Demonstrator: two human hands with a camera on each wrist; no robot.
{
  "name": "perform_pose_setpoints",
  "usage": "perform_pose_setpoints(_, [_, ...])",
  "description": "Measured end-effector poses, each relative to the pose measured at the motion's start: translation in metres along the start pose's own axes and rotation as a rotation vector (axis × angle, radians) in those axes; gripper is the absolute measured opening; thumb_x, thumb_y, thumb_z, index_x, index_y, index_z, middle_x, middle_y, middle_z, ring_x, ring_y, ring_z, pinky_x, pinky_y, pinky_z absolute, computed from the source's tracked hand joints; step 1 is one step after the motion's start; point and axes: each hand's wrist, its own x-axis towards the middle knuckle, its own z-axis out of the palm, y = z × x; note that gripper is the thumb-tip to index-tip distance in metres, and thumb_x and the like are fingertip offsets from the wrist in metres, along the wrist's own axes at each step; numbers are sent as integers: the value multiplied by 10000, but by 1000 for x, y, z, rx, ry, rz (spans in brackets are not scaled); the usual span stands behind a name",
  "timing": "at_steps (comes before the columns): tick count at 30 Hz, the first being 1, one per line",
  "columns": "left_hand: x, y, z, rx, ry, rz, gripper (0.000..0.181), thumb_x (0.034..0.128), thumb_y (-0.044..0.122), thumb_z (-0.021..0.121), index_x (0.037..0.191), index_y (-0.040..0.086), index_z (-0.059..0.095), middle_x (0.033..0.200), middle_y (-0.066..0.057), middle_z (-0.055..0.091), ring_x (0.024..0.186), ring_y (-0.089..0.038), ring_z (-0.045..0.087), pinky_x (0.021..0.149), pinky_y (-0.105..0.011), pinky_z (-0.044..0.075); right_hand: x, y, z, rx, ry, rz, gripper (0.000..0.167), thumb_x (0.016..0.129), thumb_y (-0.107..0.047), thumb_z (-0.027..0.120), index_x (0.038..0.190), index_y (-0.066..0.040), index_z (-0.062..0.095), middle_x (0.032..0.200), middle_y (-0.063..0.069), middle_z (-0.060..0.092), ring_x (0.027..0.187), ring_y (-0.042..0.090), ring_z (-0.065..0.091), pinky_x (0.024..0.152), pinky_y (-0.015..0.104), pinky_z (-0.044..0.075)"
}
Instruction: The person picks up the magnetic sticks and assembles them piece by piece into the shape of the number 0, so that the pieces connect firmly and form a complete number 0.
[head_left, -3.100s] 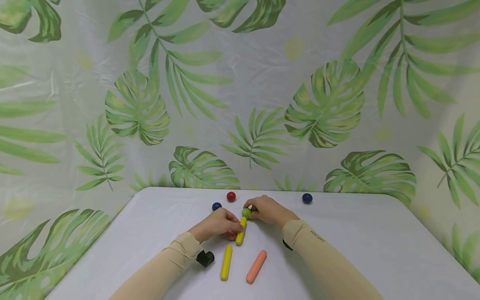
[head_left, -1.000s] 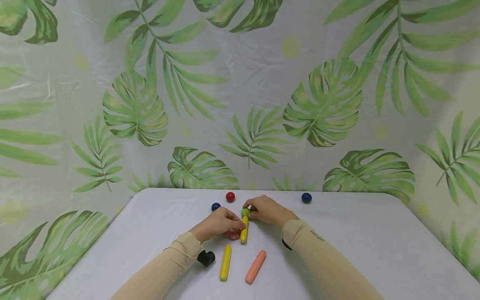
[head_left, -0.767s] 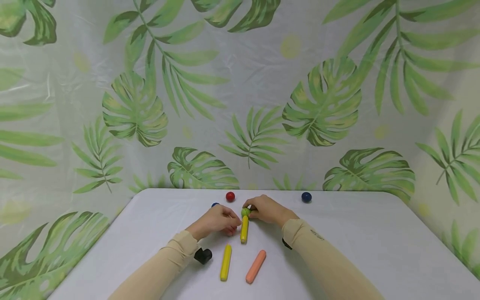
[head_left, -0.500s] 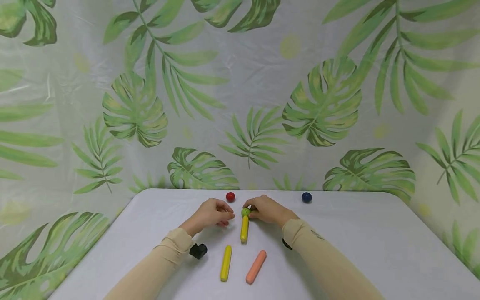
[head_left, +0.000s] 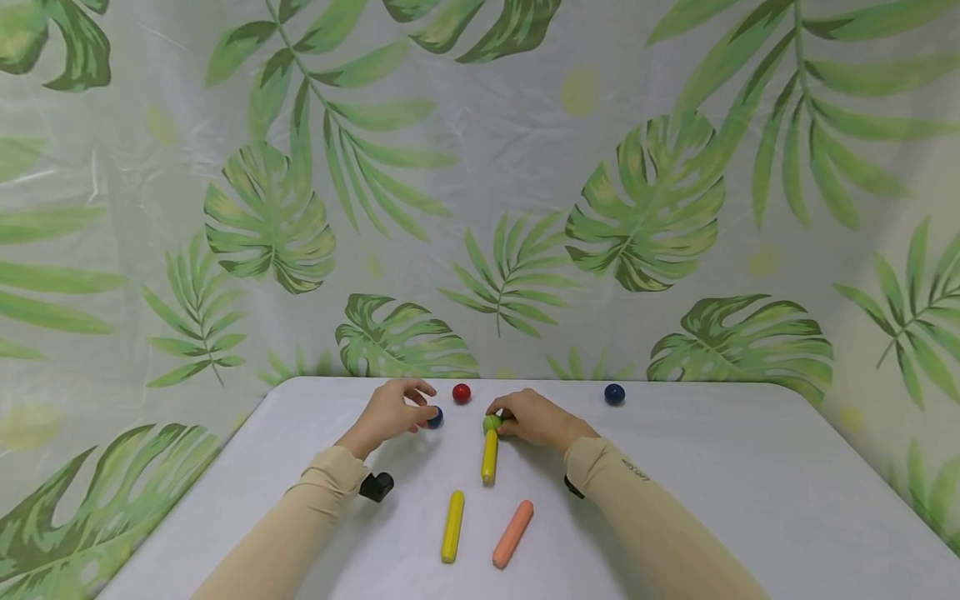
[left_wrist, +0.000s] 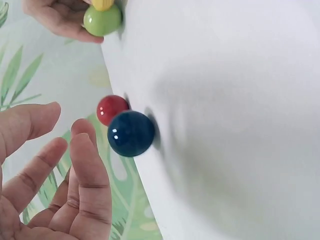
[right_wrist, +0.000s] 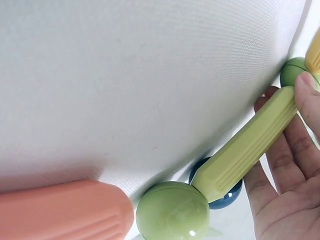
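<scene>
1. Head: dark blue ball (head_left: 438, 419) lies on the table (head_left: 750, 475) beside left hand (head_left: 390, 415); right hand (head_left: 536, 418) pinches green ball (head_left: 491, 424);
2. Left wrist: fingers (left_wrist: 90, 172) spread; dark blue ball glossy, likely hard, slippery; grasp its equator;
3. Right wrist: green stick (right_wrist: 245, 145) seems light, stiff.

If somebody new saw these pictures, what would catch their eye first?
Probably the leaf-print backdrop, filling the space behind the white table. Then, toward the table's far side, the right hand holds a green ball at the end of a yellow stick. To its left, the left hand hovers beside a blue ball, a red ball farther back.
</scene>
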Motion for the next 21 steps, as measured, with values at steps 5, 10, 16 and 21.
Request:
perform_pose_setpoints(5, [3,-8,-6,11,30,2,315,943,135,801,1250,98,740,1134,-140,737,826,-289,777,696,-316,628,-1,0,0,0,4,-4,286,996,-72,752,1283,-76,750,1144,86,787,1005,176,711,983,396,606])
perform_pose_setpoints(10, [8,-16,-7,11,27,-2,344,941,124,803,1275,71,735,1172,-159,731,798,-212,768,695,-315,628,0,-1,-1,2,-5,13,291,1001,-70,746,1291,-81,749,1153,83,786,1009,172,711,991,389,605])
perform_pose_setpoints(16, [10,-22,-5,12,2,-31,371,943,138,806,1299,64,731,1208,-165,716,784,-183,758,703,-310,626,1,-1,1,-12,-8,25,288,1005,-81,744,1293,-96,751,1155,74,788,1023,173,714,999,382,602])
perform_pose_setpoints(21, [10,-24,-2,9,-8,-49,385,946,146,806,1315,67,727,1240,-174,702,769,-179,757,701,-305,624,2,-1,1,-14,-7,24,289,1005,-86,746,1294,-94,750,1162,74,787,1036,180,718,999,384,602])
